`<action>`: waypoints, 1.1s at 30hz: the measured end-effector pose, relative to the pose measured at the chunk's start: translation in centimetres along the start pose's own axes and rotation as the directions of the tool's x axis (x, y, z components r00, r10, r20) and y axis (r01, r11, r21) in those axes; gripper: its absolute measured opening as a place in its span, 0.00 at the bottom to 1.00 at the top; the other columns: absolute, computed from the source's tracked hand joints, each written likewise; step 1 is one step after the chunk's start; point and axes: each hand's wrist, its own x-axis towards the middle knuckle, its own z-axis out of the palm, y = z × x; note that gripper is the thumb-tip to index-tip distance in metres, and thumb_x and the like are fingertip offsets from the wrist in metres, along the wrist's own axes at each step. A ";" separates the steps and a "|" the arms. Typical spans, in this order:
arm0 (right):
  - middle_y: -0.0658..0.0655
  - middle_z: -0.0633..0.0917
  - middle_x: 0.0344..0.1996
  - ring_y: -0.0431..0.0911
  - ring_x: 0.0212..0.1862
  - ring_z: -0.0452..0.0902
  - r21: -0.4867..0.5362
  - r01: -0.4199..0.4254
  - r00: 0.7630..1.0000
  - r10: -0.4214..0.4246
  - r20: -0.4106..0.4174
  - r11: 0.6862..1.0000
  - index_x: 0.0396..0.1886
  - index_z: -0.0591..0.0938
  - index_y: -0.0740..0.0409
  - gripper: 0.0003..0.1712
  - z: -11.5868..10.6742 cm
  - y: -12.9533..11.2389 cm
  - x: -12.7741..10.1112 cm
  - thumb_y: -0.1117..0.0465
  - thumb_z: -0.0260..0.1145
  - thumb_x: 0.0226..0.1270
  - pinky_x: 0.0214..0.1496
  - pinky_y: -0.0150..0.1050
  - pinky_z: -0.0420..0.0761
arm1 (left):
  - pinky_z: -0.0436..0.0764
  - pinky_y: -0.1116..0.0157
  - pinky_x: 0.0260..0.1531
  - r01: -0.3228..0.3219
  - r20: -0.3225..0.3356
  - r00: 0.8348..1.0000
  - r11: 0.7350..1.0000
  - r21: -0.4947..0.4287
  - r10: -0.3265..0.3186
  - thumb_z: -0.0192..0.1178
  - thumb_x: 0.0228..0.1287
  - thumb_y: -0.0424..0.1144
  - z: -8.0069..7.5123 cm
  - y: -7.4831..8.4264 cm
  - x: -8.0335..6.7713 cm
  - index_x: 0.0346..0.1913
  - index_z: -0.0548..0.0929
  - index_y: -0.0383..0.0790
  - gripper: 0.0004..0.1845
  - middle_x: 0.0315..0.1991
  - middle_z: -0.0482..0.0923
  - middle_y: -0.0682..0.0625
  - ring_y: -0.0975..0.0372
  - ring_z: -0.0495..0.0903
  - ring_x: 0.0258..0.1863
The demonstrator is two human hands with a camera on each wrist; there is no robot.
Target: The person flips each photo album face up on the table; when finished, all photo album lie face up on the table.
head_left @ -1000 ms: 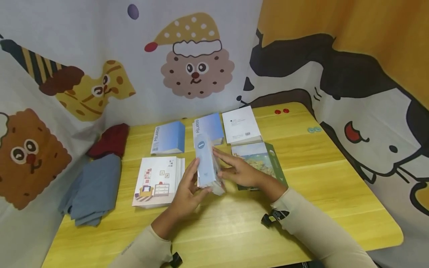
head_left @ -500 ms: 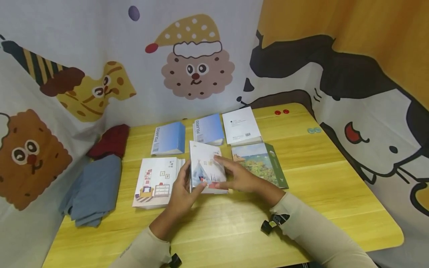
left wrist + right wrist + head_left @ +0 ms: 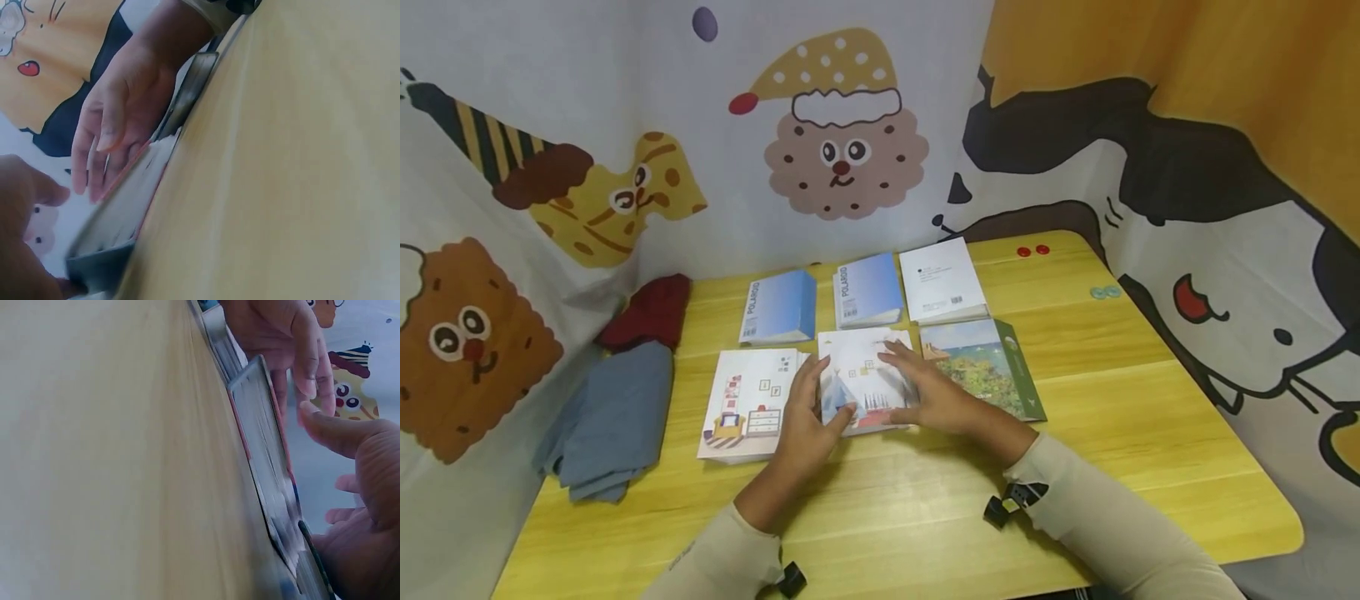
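I see the tent-cover booklet [image 3: 867, 379] lying flat at the table's [image 3: 925, 508] centre. My left hand [image 3: 805, 421] at its 8 o'clock and right hand [image 3: 928, 392] at 3 o'clock rest flat-fingered on it, seemingly squaring it between its neighbours.

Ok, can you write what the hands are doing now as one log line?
left hand: touching white tent-picture album | right hand: flat on same album | album: lying on yellow wooden table

bare table [image 3: 925, 517] near edge — open approach, albums [image 3: 865, 287] crowding behind
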 end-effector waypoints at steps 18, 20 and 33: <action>0.67 0.56 0.89 0.67 0.91 0.41 -0.005 -0.076 0.981 0.074 -0.179 0.997 0.84 0.68 0.62 0.49 -6.5 3.4 -2.6 0.60 0.81 0.69 0.82 0.77 0.62 | 0.79 0.36 0.71 -0.122 0.210 0.976 0.955 0.269 0.066 0.77 0.68 0.41 0.0 4.2 1.6 0.79 0.74 0.38 0.39 0.89 0.52 0.39 0.36 0.63 0.84; 0.67 0.56 0.88 0.67 0.91 0.40 -0.004 -0.097 0.977 0.094 -0.192 0.995 0.83 0.69 0.62 0.48 -7.4 4.1 -3.0 0.61 0.81 0.69 0.83 0.77 0.59 | 0.78 0.36 0.73 -0.141 0.251 0.965 0.955 0.261 0.074 0.76 0.69 0.42 1.0 5.0 1.9 0.79 0.74 0.38 0.39 0.89 0.51 0.39 0.37 0.62 0.84; 0.69 0.60 0.87 0.69 0.91 0.38 0.020 -0.204 0.968 0.205 -0.146 0.979 0.83 0.68 0.64 0.45 -12.9 7.8 -5.5 0.60 0.78 0.73 0.83 0.80 0.51 | 0.73 0.36 0.78 -0.166 0.426 0.904 0.941 0.294 0.027 0.72 0.74 0.52 6.9 8.8 3.8 0.84 0.68 0.48 0.41 0.89 0.50 0.35 0.37 0.60 0.85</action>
